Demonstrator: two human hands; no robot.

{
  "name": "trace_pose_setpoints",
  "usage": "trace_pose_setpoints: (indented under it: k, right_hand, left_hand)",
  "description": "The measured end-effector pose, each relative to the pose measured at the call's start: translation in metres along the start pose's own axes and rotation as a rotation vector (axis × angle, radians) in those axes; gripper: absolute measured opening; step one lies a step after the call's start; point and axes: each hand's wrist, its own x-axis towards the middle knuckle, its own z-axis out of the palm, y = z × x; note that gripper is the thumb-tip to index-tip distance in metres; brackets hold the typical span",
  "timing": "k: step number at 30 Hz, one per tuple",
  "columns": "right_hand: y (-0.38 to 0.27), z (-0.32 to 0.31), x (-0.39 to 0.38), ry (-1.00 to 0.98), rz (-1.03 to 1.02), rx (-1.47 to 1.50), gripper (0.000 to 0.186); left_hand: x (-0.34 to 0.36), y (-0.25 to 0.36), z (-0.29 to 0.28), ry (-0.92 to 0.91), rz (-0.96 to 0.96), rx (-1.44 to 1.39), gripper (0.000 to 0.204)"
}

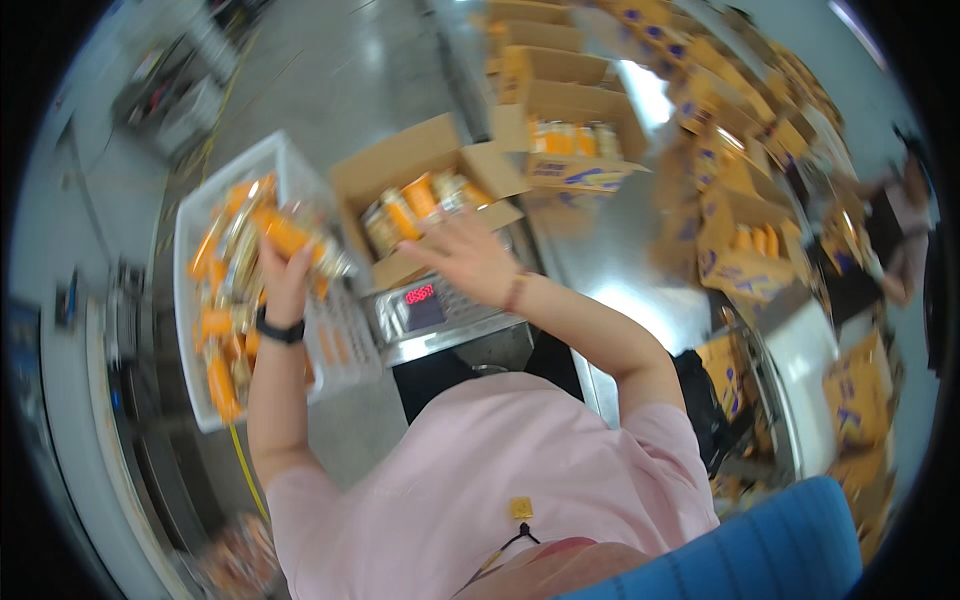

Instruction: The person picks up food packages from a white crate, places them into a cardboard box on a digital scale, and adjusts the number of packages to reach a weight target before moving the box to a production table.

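Motion blur smeared everything; packet details unreadable. Left hand (283, 268) gripped orange-and-silver packets (300, 240), glossy, oblong, above white plastic crate (205, 205) of same. Right hand (470, 258) open, fingers spread, empty, just over open cardboard box (400, 165) sitting on metal scale (440, 315). Scale base hidden by pink sleeve.
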Motion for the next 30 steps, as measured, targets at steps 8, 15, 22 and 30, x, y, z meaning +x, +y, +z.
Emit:
trace_pose_setpoints:
  k: [8,15,22,30]
  right_hand:
    - [0.019,-0.006,-0.116,0.421,0.979,0.648,0.068]
    - [0.026,0.003,-0.069,0.567,1.351,1.787,0.050]
    - [0.012,0.046,-0.020,0.358,1.238,2.320,0.022]
    - [0.022,-0.062,-0.116,0.764,1.230,2.002,0.033]
  left_hand:
    - [0.001,0.041,0.024,0.055,0.048,-0.035,0.053]
    - [0.010,0.028,0.023,0.074,0.054,0.102,0.050]
    - [0.013,0.016,0.015,0.072,0.006,0.245,0.043]
    - [0.006,0.020,0.013,0.007,0.109,0.259,0.054]
